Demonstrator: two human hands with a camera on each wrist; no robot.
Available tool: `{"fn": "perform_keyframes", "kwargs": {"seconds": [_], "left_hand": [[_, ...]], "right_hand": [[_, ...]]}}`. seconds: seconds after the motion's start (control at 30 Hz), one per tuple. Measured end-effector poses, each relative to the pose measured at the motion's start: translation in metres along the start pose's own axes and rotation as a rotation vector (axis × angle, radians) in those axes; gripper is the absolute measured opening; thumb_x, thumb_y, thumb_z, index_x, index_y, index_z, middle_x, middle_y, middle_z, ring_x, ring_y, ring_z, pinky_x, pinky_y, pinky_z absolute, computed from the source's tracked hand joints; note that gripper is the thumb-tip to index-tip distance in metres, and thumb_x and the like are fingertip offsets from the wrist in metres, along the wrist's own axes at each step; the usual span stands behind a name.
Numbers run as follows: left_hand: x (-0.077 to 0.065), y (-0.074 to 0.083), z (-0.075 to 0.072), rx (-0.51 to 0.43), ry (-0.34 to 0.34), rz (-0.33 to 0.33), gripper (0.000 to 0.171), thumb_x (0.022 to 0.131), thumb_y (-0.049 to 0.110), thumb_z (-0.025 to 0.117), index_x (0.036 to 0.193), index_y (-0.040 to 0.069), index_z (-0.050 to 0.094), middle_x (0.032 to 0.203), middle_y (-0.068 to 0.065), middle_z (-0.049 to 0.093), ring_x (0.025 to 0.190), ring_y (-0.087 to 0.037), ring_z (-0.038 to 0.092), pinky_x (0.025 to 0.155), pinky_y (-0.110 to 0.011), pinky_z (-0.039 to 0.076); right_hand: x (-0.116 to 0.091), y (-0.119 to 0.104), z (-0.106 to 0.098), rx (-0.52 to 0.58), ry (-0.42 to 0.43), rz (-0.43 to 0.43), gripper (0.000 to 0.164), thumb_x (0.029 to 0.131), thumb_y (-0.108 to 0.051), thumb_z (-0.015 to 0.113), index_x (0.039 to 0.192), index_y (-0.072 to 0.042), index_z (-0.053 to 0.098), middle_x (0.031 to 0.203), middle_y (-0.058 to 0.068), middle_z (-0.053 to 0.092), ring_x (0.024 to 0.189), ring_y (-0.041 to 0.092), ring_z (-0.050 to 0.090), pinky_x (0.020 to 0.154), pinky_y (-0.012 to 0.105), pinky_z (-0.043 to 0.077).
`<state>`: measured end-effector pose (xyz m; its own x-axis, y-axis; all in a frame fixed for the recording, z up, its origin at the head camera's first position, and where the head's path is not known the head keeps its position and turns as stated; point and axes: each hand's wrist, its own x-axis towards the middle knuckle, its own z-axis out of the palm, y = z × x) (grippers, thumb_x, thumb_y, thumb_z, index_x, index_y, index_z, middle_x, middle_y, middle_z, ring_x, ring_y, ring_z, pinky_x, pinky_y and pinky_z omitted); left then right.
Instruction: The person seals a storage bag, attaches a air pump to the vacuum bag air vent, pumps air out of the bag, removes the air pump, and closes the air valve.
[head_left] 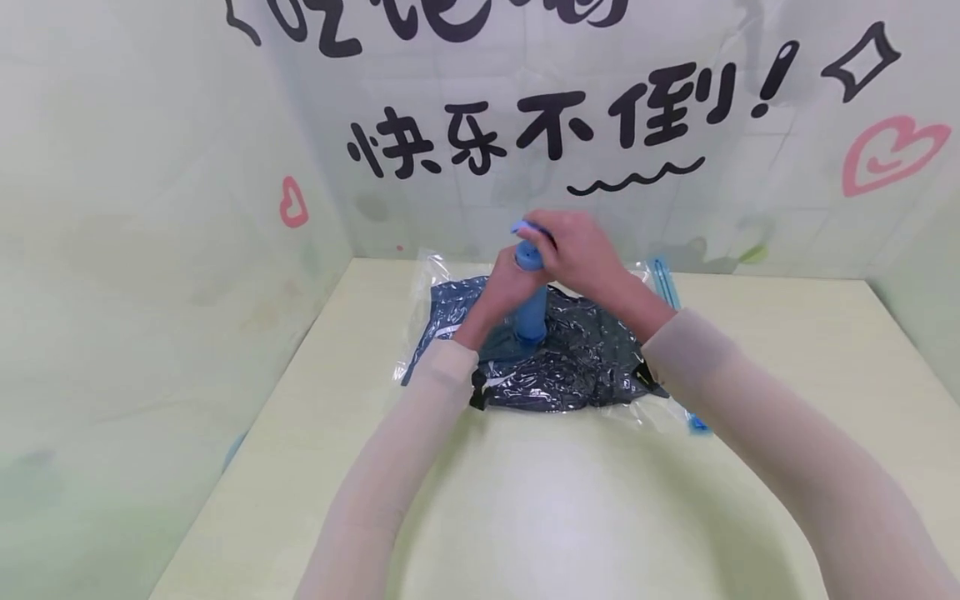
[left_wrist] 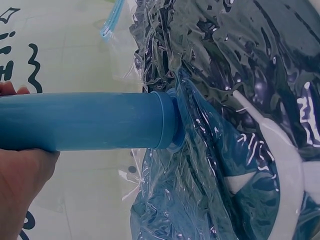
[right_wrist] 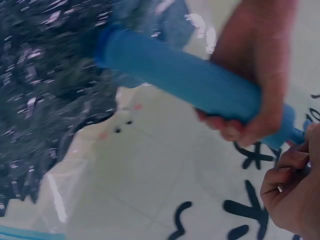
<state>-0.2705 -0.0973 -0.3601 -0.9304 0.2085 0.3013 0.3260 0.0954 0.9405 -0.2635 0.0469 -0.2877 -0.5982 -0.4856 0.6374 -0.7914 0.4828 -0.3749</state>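
Observation:
A blue hand pump (head_left: pixel 532 315) stands upright on a clear vacuum storage bag (head_left: pixel 585 362) packed with dark and blue clothing. My left hand (head_left: pixel 507 290) grips the upper part of the pump's barrel. Just above it, my right hand (head_left: pixel 576 248) holds the pump's blue handle (head_left: pixel 522 226). In the left wrist view the barrel (left_wrist: pixel 95 121) meets the wrinkled plastic at its base. The right wrist view has the fingers of my left hand (right_wrist: pixel 265 65) wrapped round the barrel, with my right hand (right_wrist: pixel 292 192) at its end.
A blue zip strip (head_left: pixel 664 283) runs along the bag's right edge, with a small blue slider (head_left: pixel 698 424) near its front corner. The bag lies on a pale table (head_left: pixel 540 508). Sheeted walls with black lettering (head_left: pixel 555 125) close off the back and sides.

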Motion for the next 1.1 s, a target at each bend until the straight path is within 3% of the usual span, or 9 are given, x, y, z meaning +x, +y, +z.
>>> {"fn": "perform_keyframes", "kwargs": {"seconds": [0.13, 0.27, 0.4, 0.53, 0.67, 0.77, 0.83, 0.93, 1.1], "left_hand": [[0.003, 0.002, 0.001, 0.002, 0.003, -0.031, 0.026, 0.092, 0.009, 0.072, 0.114, -0.003, 0.069, 0.097, -0.008, 0.07, 0.086, -0.019, 0.061, 0.08, -0.034, 0.051], [0.003, 0.002, -0.003, 0.079, -0.022, -0.048, 0.029, 0.092, 0.008, 0.072, 0.116, -0.004, 0.066, 0.101, -0.01, 0.068, 0.089, -0.019, 0.061, 0.081, -0.032, 0.05], [-0.001, 0.0, -0.014, 0.209, -0.206, -0.079, 0.05, 0.089, 0.004, 0.076, 0.132, -0.003, 0.053, 0.121, -0.017, 0.063, 0.108, -0.026, 0.06, 0.094, -0.034, 0.047], [-0.015, -0.006, -0.028, 0.509, -0.417, -0.145, 0.086, 0.088, 0.016, 0.081, 0.156, 0.003, 0.03, 0.147, -0.022, 0.048, 0.133, -0.035, 0.048, 0.111, -0.043, 0.036], [-0.035, -0.014, -0.035, 0.926, -0.518, -0.307, 0.102, 0.091, 0.05, 0.073, 0.163, 0.006, 0.015, 0.163, -0.018, 0.026, 0.148, -0.039, 0.024, 0.116, -0.057, 0.02], [-0.043, -0.029, -0.033, 1.103, -0.576, -0.442, 0.106, 0.091, 0.07, 0.059, 0.165, 0.011, 0.01, 0.169, -0.011, 0.001, 0.152, -0.04, 0.001, 0.114, -0.067, 0.008], [-0.044, -0.042, -0.032, 1.147, -0.596, -0.487, 0.106, 0.09, 0.076, 0.052, 0.165, 0.016, 0.007, 0.169, -0.007, -0.012, 0.151, -0.039, -0.009, 0.113, -0.069, 0.003], [-0.041, -0.062, -0.034, 1.154, -0.601, -0.482, 0.107, 0.089, 0.08, 0.048, 0.165, 0.02, 0.002, 0.167, -0.005, -0.018, 0.15, -0.037, -0.015, 0.112, -0.071, -0.002], [-0.047, -0.059, -0.033, 1.131, -0.608, -0.467, 0.104, 0.092, 0.078, 0.046, 0.165, 0.02, -0.002, 0.166, -0.004, -0.022, 0.149, -0.035, -0.019, 0.112, -0.069, -0.006]], "right_hand": [[-0.008, 0.007, 0.003, -0.014, -0.033, 0.031, 0.023, 0.106, -0.02, 0.057, 0.113, -0.001, 0.069, 0.1, 0.013, 0.071, 0.087, 0.03, 0.066, 0.079, 0.046, 0.052], [-0.015, 0.009, 0.008, 0.043, -0.023, 0.156, 0.032, 0.103, -0.026, 0.064, 0.12, 0.0, 0.064, 0.084, 0.011, 0.063, 0.07, 0.027, 0.056, 0.065, 0.04, 0.045], [-0.023, 0.01, 0.017, 0.063, 0.019, 0.325, 0.043, 0.095, -0.039, 0.073, 0.102, 0.0, 0.059, 0.074, 0.011, 0.051, 0.064, 0.026, 0.044, 0.058, 0.036, 0.034], [-0.029, 0.007, 0.028, -0.001, -0.002, 0.416, 0.054, 0.088, -0.054, 0.076, 0.098, -0.003, 0.06, 0.09, 0.013, 0.054, 0.077, 0.025, 0.047, 0.065, 0.036, 0.039], [-0.036, 0.004, 0.041, -0.032, -0.065, 0.482, 0.061, 0.086, -0.058, 0.075, 0.111, -0.003, 0.064, 0.1, 0.013, 0.059, 0.085, 0.025, 0.056, 0.07, 0.039, 0.049], [-0.043, 0.004, 0.049, -0.066, -0.094, 0.511, 0.066, 0.087, -0.056, 0.075, 0.12, -0.001, 0.062, 0.105, 0.013, 0.062, 0.088, 0.027, 0.062, 0.072, 0.044, 0.055], [-0.045, 0.005, 0.051, -0.088, -0.096, 0.52, 0.069, 0.088, -0.055, 0.075, 0.125, 0.002, 0.06, 0.109, 0.015, 0.063, 0.092, 0.03, 0.064, 0.075, 0.047, 0.056], [-0.045, 0.005, 0.051, -0.092, -0.092, 0.519, 0.071, 0.089, -0.053, 0.075, 0.128, 0.003, 0.059, 0.112, 0.018, 0.063, 0.096, 0.033, 0.065, 0.078, 0.049, 0.056], [-0.045, 0.007, 0.052, -0.074, -0.094, 0.516, 0.07, 0.089, -0.051, 0.075, 0.129, 0.005, 0.058, 0.114, 0.019, 0.062, 0.097, 0.034, 0.064, 0.079, 0.049, 0.056]]}}
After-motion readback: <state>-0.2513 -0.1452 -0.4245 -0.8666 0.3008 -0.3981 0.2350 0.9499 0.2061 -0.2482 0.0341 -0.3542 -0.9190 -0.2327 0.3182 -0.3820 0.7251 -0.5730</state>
